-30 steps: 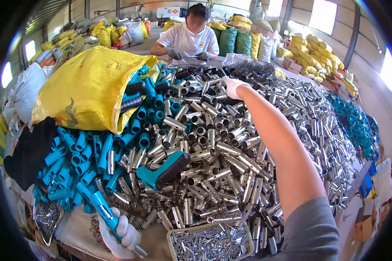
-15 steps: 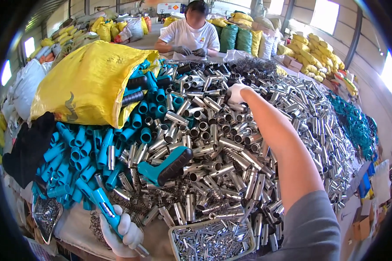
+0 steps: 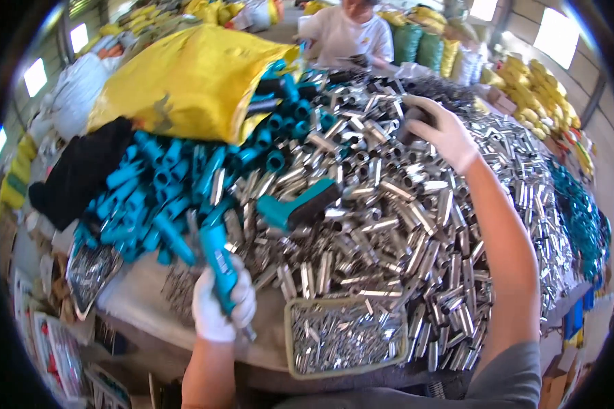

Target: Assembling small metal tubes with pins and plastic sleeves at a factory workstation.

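Note:
My left hand (image 3: 222, 303), in a white glove, grips a teal plastic handle (image 3: 217, 258) near the table's front edge, by the pile of teal handles (image 3: 150, 198). My right hand (image 3: 440, 129), also gloved, reaches far over the heap of shiny metal tubes (image 3: 389, 204) and rests on the tubes there, fingers curled around something dark. I cannot tell what it holds. One larger teal and black handle (image 3: 300, 204) lies on top of the tubes in the middle.
A shallow tray of small metal pieces (image 3: 344, 334) sits at the front edge. A yellow sack (image 3: 184, 82) and a black cloth (image 3: 82, 170) lie at left. Another person (image 3: 348, 34) works at the table's far side. Yellow and green sacks stand behind.
The view has tilted down and closer to the table. My left hand has lifted the teal handle a little toward the pile. My right hand stays far out on the tubes.

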Available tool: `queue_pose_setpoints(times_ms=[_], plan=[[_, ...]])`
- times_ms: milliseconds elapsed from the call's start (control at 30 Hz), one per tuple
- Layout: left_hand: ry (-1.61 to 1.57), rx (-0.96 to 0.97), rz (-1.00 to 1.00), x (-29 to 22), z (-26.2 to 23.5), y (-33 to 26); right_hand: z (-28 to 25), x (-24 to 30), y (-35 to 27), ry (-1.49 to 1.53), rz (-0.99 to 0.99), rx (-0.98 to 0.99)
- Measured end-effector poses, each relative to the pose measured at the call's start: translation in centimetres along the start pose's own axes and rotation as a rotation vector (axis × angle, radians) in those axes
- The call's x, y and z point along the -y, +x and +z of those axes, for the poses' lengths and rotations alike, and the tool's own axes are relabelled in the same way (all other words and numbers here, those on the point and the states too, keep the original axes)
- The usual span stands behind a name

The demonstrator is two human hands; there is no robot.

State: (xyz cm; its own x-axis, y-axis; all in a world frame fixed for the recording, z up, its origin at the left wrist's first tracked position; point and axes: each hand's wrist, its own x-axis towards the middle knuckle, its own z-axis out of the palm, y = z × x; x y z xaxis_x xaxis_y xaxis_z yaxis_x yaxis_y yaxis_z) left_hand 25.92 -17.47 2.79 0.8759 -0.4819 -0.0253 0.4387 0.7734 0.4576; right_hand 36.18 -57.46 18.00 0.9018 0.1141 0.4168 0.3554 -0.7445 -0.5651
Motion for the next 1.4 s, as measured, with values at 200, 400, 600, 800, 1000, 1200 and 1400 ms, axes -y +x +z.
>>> queue_pose_setpoints(times_ms=[200,400,600,800,1000,1200,1400], plan=[[0.527,-0.121,0.093,1.0,2.7,-2.4,4.5,9.1,-10.9,0.254,0.045,0.038],[1.735,0.141,0.375,2.2,5.8,-6.9,7.3,14.2,-19.0,0.416,-0.134,0.225],[1.912,0.161,0.356,3.7,4.8,-11.6,11.7,16.5,-24.4,0.571,0.040,0.318],[1.714,0.093,0.387,4.7,2.4,-13.9,14.7,20.4,-25.3,0.422,0.020,0.427],[1.407,-0.015,0.520,3.4,0.4,-14.1,16.7,22.7,-23.9,0.322,-0.024,0.441],[1.325,-0.232,0.252,3.4,1.4,-14.9,19.3,15.5,-14.8,-0.307,-0.038,-0.023],[1.029,-0.191,0.241,5.4,-0.2,-15.0,21.3,11.8,-11.9,-0.913,-0.121,0.088]])
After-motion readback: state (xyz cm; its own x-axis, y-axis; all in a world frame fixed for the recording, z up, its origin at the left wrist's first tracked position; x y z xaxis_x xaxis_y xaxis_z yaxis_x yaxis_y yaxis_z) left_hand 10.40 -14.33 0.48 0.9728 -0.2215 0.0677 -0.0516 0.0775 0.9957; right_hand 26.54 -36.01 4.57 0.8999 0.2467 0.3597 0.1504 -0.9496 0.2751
